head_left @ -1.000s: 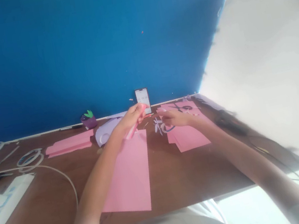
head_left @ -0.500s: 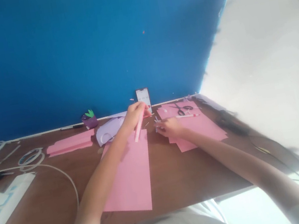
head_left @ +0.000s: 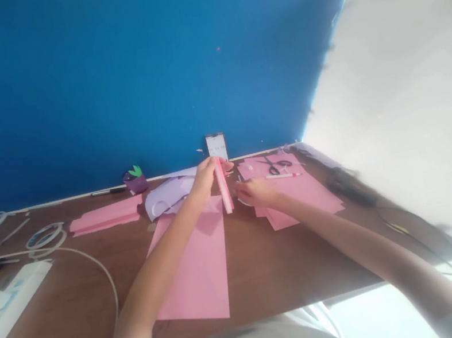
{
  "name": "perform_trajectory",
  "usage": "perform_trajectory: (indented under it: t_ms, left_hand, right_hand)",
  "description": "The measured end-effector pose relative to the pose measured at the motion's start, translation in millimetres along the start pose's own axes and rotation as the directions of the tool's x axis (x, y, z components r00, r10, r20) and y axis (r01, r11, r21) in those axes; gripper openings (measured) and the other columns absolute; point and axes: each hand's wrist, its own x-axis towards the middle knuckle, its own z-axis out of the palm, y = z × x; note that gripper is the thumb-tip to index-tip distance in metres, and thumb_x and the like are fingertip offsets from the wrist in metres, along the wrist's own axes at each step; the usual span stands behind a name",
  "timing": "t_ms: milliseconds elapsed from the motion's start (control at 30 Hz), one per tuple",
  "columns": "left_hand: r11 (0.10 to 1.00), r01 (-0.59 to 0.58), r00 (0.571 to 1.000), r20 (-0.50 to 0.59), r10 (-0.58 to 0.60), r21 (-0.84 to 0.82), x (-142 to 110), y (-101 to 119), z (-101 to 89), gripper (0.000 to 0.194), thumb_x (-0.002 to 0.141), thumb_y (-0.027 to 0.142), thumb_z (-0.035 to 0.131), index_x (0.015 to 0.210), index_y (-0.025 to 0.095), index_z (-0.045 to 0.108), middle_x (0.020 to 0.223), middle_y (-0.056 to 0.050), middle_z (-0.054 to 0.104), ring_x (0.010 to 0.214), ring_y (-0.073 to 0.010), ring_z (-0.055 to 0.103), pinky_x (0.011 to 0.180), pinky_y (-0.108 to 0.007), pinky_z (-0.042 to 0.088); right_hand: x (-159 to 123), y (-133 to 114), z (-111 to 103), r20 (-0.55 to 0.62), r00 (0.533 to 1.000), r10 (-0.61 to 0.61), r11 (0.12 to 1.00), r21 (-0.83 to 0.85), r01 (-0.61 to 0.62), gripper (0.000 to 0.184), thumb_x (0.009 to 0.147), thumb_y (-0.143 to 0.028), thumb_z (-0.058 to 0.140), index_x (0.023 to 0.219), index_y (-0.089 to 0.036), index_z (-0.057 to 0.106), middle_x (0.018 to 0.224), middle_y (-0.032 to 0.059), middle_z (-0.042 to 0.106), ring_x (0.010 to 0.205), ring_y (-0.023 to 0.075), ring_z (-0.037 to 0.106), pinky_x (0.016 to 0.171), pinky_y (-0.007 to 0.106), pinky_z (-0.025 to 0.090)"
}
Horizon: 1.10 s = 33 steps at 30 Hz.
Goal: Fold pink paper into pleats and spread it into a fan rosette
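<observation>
Up near the phone, my left hand [head_left: 206, 175] is closed on a narrow folded strip of pink paper [head_left: 224, 190], which hangs nearly upright with its layered edge facing me. My right hand [head_left: 254, 190] is just to the right of the strip, its fingers curled together. Something small and whitish shows at its fingertips, too blurred to name. Below my left forearm lies a flat pink sheet [head_left: 201, 278]. Beside my right hand are more pink sheets [head_left: 301, 196], with black-handled scissors [head_left: 279, 167] and a white pen [head_left: 282, 175] on top.
A phone [head_left: 216, 144] leans against the blue wall. Lilac paper [head_left: 167, 195], a folded pink stack [head_left: 107, 215] and a purple pot [head_left: 135, 181] are at the back left. A power strip [head_left: 10, 309] and white cable [head_left: 93, 259] lie left; a dark cable [head_left: 430, 238] is right.
My left hand has turned the folded pink strip from slanting to nearly upright and brought it slightly right. My right hand stays near the same spot, with its fingers shifted a little.
</observation>
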Motion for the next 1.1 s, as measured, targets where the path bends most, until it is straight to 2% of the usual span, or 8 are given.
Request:
perform_trajectory:
  t_ms: [67, 167, 267, 433, 600, 667, 933, 1100]
  left_hand:
    - [0.999, -0.038, 0.999, -0.023, 0.038, -0.018, 3, -6, -0.2, 0.027, 0.094, 0.040, 0.048, 0.086, 0.016, 0.060, 0.092, -0.010, 0.073, 0.090, -0.0185, 0.069, 0.085, -0.032, 0.052]
    - [0.994, -0.085, 0.994, -0.069, 0.081, -0.065, 6, -13, 1.6, 0.029, 0.094, 0.043, 0.047, 0.088, 0.017, 0.060, 0.093, -0.009, 0.073, 0.091, -0.0178, 0.068, 0.089, -0.034, 0.051]
    - [0.989, -0.054, 0.993, -0.115, 0.038, -0.135, 6, -14, 6.4, 0.027, 0.095, 0.041, 0.047, 0.088, 0.017, 0.059, 0.090, -0.008, 0.072, 0.089, -0.0172, 0.069, 0.089, -0.034, 0.051]
    - [0.965, -0.005, 0.989, -0.141, -0.033, -0.262, 4, -10, 12.2, 0.025, 0.097, 0.035, 0.045, 0.087, 0.016, 0.057, 0.085, -0.008, 0.071, 0.091, -0.0162, 0.069, 0.091, -0.033, 0.051]
    - [0.941, -0.022, 0.991, -0.132, -0.025, -0.338, 7, -13, 9.6, 0.023, 0.097, 0.035, 0.047, 0.092, 0.015, 0.057, 0.085, -0.009, 0.071, 0.089, -0.0164, 0.069, 0.094, -0.035, 0.050]
    - [0.938, -0.014, 0.993, -0.111, -0.026, -0.345, 8, -15, 7.9, 0.025, 0.095, 0.039, 0.050, 0.098, 0.015, 0.056, 0.085, -0.009, 0.071, 0.089, -0.0177, 0.069, 0.093, -0.038, 0.051]
    - [0.959, 0.038, 0.992, 0.129, -0.002, -0.280, 6, -12, 5.4, 0.046, 0.084, 0.052, 0.063, 0.111, 0.016, 0.054, 0.097, -0.012, 0.071, 0.093, -0.0206, 0.069, 0.089, -0.038, 0.053]
    - [0.976, 0.003, 0.999, 0.051, 0.008, -0.219, 5, -14, 4.7, 0.033, 0.087, 0.042, 0.063, 0.102, 0.013, 0.058, 0.093, -0.011, 0.071, 0.087, -0.0177, 0.069, 0.086, -0.034, 0.053]
  right_hand:
    - [3, -7, -8, -0.039, 0.998, 0.046, 0.932, 0.361, -0.029, 0.047, 0.100, -0.043, 0.026, 0.094, -0.018, 0.065, 0.075, 0.0073, 0.067, 0.068, 0.0193, 0.062, 0.063, 0.030, 0.041]
    - [5, -21, -17, -0.008, 1.000, 0.029, 0.644, 0.765, -0.013, 0.046, 0.099, -0.052, 0.029, 0.111, -0.020, 0.060, 0.090, 0.0063, 0.069, 0.079, 0.0184, 0.066, 0.069, 0.031, 0.049]
    - [5, -31, -15, -0.071, 0.996, 0.048, 0.651, 0.758, 0.023, 0.040, 0.089, -0.047, 0.057, 0.119, -0.021, 0.057, 0.105, 0.0060, 0.067, 0.088, 0.0178, 0.063, 0.077, 0.032, 0.049]
    - [8, -22, -2, -0.128, 0.980, 0.154, 0.732, 0.681, -0.026, 0.034, 0.081, -0.044, 0.067, 0.103, -0.019, 0.065, 0.099, 0.0055, 0.064, 0.083, 0.0167, 0.060, 0.075, 0.032, 0.048]
    - [8, -22, -13, 0.098, 0.991, 0.093, 0.522, 0.842, -0.132, 0.032, 0.083, -0.049, 0.063, 0.081, -0.017, 0.060, 0.068, 0.0008, 0.063, 0.063, 0.0135, 0.059, 0.064, 0.029, 0.048]
    - [6, -27, -17, 0.105, 0.991, 0.085, 0.473, 0.871, -0.133, 0.033, 0.084, -0.049, 0.062, 0.079, -0.017, 0.058, 0.066, 0.0012, 0.064, 0.061, 0.0133, 0.060, 0.062, 0.028, 0.048]
    - [8, -25, -15, -0.017, 0.986, 0.165, 0.429, 0.902, -0.056, 0.032, 0.083, -0.049, 0.065, 0.077, -0.019, 0.054, 0.061, -0.0009, 0.062, 0.055, 0.0123, 0.059, 0.058, 0.027, 0.049]
    - [6, -24, -16, 0.028, 0.996, 0.086, 0.452, 0.890, -0.064, 0.030, 0.084, -0.047, 0.064, 0.088, -0.018, 0.056, 0.066, -0.0003, 0.065, 0.055, 0.0120, 0.061, 0.053, 0.025, 0.048]
